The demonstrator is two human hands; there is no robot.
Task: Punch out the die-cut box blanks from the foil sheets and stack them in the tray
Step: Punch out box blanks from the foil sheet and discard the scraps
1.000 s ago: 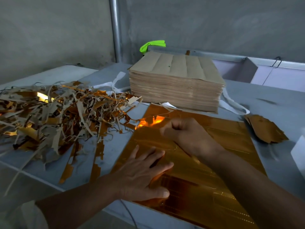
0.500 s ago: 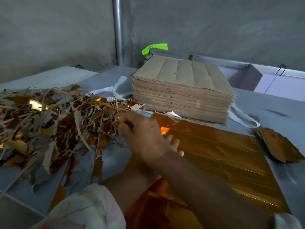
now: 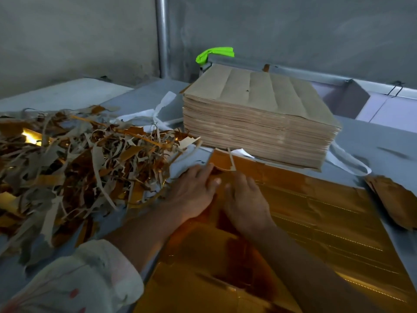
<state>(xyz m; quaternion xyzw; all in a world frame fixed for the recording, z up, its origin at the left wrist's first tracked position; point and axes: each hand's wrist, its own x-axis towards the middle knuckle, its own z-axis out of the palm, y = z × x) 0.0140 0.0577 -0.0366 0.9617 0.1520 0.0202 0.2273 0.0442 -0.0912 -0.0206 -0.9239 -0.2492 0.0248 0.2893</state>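
At the far left corner of the gold foil sheet [image 3: 316, 213], both hands press side by side, nearly touching. The left hand [image 3: 194, 190] lies flat with fingers stretched forward over the sheet's edge, gripping nothing that I can see. The right hand [image 3: 246, 199] rests palm-down just beside it, fingers extended and slightly curled at the tips; whether they pinch the thin curling strip [image 3: 231, 161] that rises just beyond them I cannot tell. A pale, spotted sleeve [image 3: 90, 274] covers the left forearm.

That one sheet is glossy and mirror-like, amber in colour, scored with fine parallel die-cut lines. Its far edge runs under one thick, square-sided stack of blanks [image 3: 259, 123], dull brown card side up, with four shallow creases across the top face. White strap ends [image 3: 347, 159] trail from beneath the stack.

Left of the sheet sits one tangled heap of offcuts [image 3: 74, 168], thin ragged ribbons in grey card and gold foil. Right of the sheet lies a small crumpled foil scrap [image 3: 392, 199]. Grey tabletop [image 3: 372, 141] shows bare between the stack and that scrap. Behind the stack, a bright green rag [image 3: 214, 54] drapes over a metal rail.
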